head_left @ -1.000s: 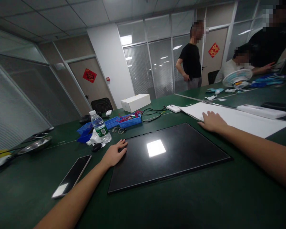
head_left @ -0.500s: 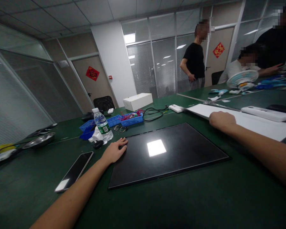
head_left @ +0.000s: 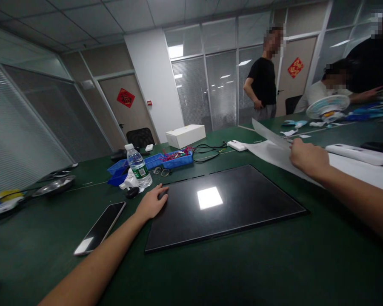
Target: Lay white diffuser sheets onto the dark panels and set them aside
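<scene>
A flat black display panel [head_left: 242,221] lies on the green table, with a bright square reflection on its glossy face. My left hand [head_left: 151,202] rests at its left edge, fingers stretched out, holding nothing. Over on the right, my right hand [head_left: 309,159] has its fingers closed on a thin white sheet [head_left: 270,135]. Part of that sheet is raised and bent, and it hides the fingertips in part. More white sheet material [head_left: 367,170] lies flat on the table behind the right forearm.
Left of the panel are a phone [head_left: 100,229], a black mouse [head_left: 132,192] and a water bottle [head_left: 138,168]. Behind stand blue trays [head_left: 178,160] with wires, glasses [head_left: 162,171] and a white box [head_left: 185,135]. A small fan [head_left: 328,107] and several people are farther back.
My right hand has moved slightly right and closed on the white sheet, whose far-left part has lifted off the table. The left hand has hardly moved on the panel.
</scene>
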Tool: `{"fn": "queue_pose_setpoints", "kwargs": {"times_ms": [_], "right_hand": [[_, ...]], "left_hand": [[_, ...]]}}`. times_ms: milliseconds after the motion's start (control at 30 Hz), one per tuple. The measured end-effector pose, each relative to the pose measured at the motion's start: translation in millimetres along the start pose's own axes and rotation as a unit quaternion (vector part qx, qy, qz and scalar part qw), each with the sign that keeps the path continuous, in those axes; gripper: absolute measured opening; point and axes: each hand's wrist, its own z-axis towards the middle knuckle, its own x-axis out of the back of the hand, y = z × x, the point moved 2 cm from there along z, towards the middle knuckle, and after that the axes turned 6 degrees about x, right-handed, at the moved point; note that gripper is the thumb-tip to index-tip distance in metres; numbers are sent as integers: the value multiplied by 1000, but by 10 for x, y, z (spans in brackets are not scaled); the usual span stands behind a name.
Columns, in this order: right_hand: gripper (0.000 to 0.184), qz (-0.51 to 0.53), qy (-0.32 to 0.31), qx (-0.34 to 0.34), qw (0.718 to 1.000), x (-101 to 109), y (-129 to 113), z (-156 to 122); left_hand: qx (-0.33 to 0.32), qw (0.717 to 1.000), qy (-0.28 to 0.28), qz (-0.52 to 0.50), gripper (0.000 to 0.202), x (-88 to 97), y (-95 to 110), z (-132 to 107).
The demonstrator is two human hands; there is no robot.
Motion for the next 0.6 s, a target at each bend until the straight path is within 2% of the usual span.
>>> {"fn": "queue_pose_setpoints", "kwargs": {"times_ms": [100, 200, 367, 467, 533, 600], "right_hand": [[41, -19, 22, 50, 998, 161, -296, -141], [36, -26, 29, 140, 989, 273, -713, -374], [29, -5, -8, 326, 945, 303, -1410, -971], [23, 33, -4, 461, 887, 297, -1683, -1308], [19, 63, 23, 550, 832, 304, -1776, -1462], [20, 92, 54, 606, 788, 316, -1806, -1546]], "left_hand": [[51, 998, 12, 23, 60, -10, -25, 1], [75, 996, 6, 42, 62, -12, -17, -5], [61, 998, 1, 35, 61, -6, 1, -8], [50, 999, 9, 6, 60, -13, -40, -6], [44, 999, 17, -15, 63, -20, -73, -7], [42, 999, 21, -27, 67, -25, -93, -9]]}}
